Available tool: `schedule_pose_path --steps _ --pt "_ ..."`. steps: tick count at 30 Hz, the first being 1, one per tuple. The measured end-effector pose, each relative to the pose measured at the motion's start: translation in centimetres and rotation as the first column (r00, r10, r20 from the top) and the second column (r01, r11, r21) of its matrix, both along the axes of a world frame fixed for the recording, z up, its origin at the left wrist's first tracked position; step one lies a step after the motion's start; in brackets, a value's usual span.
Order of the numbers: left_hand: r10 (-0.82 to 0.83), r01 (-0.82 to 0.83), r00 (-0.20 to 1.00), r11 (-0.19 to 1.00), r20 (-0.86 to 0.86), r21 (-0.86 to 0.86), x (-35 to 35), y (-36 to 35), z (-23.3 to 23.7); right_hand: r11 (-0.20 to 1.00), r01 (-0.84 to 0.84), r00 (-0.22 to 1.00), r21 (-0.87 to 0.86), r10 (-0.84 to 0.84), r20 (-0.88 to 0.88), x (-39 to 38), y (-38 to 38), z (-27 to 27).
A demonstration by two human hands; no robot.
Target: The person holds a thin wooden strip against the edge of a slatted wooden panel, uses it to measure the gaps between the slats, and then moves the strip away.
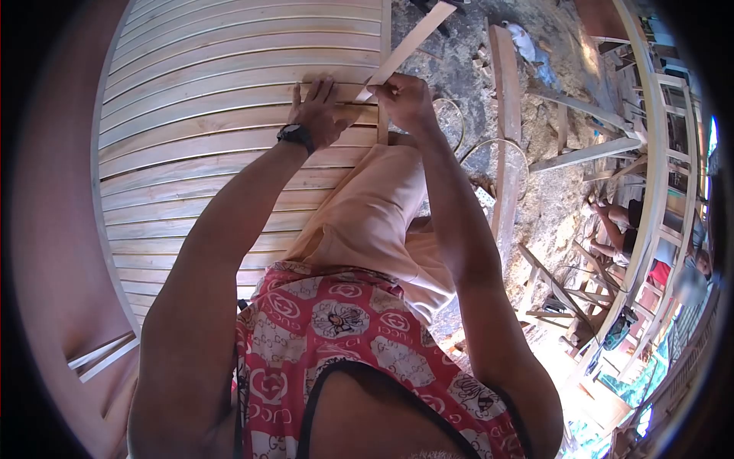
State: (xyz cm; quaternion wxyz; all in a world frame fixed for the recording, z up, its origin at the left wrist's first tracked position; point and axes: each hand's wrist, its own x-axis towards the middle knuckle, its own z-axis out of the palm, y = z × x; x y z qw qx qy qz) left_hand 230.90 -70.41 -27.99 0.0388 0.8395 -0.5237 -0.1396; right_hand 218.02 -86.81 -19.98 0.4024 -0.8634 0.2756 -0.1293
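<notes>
My left hand (317,115), with a dark watch (296,135) at the wrist, lies with fingers stretched out on a panel of light wooden slats (229,103). Close to its right, my right hand (405,103) pinches the lower end of a thin flat wooden strip (413,44). The strip slants up and to the right, past the panel's edge board (385,23). Its lower tip meets the slats near a dark gap between two of them.
A long timber beam (506,99) stands to the right over a ground strewn with shavings (554,153). Loose boards (585,157) and a ladder-like wooden frame (680,130) lie beyond. Another person (612,229) sits at the far right. A brown surface (57,229) borders the panel's left.
</notes>
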Motion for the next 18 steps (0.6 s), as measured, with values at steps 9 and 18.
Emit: schedule_pose_path --steps 9,18 --pt "0.013 -0.013 1.0 1.0 0.006 -0.012 -0.3 0.0 -0.1 1.0 -0.008 0.997 0.009 0.007 0.072 0.0 -0.1 -0.6" --pt "-0.007 0.008 0.999 0.999 0.042 -0.033 -0.4 0.2 -0.6 0.991 -0.08 0.989 -0.106 0.065 -0.136 -1.6 -0.2 -2.5"
